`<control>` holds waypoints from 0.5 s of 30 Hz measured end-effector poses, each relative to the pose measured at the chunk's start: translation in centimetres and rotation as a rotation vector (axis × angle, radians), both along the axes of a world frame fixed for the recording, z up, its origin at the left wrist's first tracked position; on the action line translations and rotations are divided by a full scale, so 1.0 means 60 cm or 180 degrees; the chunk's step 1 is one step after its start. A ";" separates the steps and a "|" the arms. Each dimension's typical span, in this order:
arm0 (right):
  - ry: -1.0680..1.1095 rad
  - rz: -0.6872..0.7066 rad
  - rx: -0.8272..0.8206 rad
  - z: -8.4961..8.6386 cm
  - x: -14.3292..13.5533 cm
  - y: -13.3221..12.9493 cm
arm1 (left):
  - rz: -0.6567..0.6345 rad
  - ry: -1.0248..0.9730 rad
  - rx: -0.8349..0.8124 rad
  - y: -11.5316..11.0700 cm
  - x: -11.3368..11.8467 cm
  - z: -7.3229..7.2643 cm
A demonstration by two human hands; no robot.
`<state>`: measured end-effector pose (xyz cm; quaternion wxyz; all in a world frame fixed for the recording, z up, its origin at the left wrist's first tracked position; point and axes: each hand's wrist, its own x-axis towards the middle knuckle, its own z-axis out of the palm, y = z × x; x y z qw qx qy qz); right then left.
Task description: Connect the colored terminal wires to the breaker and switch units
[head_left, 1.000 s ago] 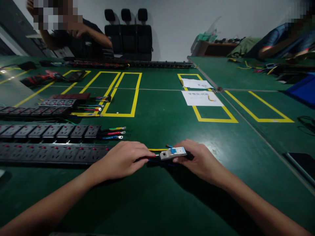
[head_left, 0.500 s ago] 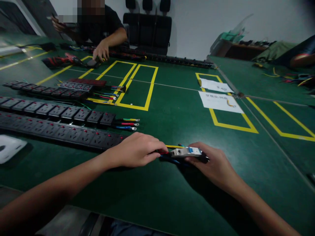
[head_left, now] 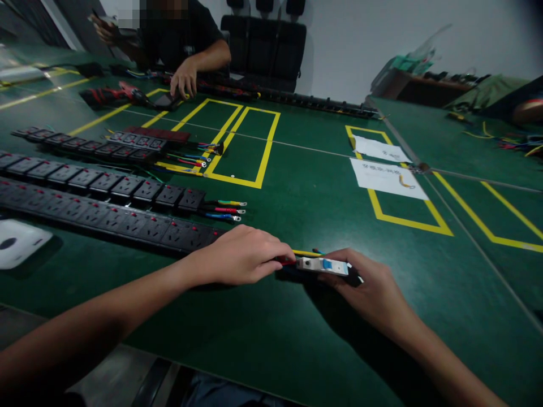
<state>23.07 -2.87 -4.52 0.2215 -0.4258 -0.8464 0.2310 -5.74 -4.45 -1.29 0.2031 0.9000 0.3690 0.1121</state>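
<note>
My left hand point(head_left: 250, 257) pinches a red wire point(head_left: 289, 262) between thumb and fingers, close to the end of a circuit breaker. That small white breaker point(head_left: 316, 264) with a blue switch is gripped by my right hand point(head_left: 365, 277), thumb below and fingers on the far side. The red wire's tip meets the breaker's left end; whether it sits inside the terminal I cannot tell. A yellow wire point(head_left: 306, 253) runs just behind the breaker. Left of my left hand lies a long black socket strip point(head_left: 127, 223), its right end hidden by that hand.
More socket strips point(head_left: 146, 191) lie at the left, with lugged wires point(head_left: 229, 210) sticking out. Paper sheets point(head_left: 386, 176) lie on the green table point(head_left: 314, 198). Across it, a person's hand point(head_left: 184, 79) rests on a dark object near a red-black power tool point(head_left: 112, 95).
The view has shifted slightly, so the scene sits further right. The breaker has turned a little, its switch face showing more. Both hands keep their hold.
</note>
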 end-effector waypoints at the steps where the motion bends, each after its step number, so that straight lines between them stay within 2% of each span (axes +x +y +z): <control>1: 0.0004 0.0015 0.0031 -0.001 -0.002 -0.001 | 0.0006 0.0009 0.0006 0.000 0.000 0.000; 7: -0.0008 0.0021 0.0205 -0.008 -0.009 -0.003 | 0.0049 -0.0017 0.0096 0.001 0.003 0.000; 15: 0.0119 0.0146 0.0051 -0.005 -0.004 -0.004 | 0.0056 0.0044 0.0474 -0.008 0.004 -0.002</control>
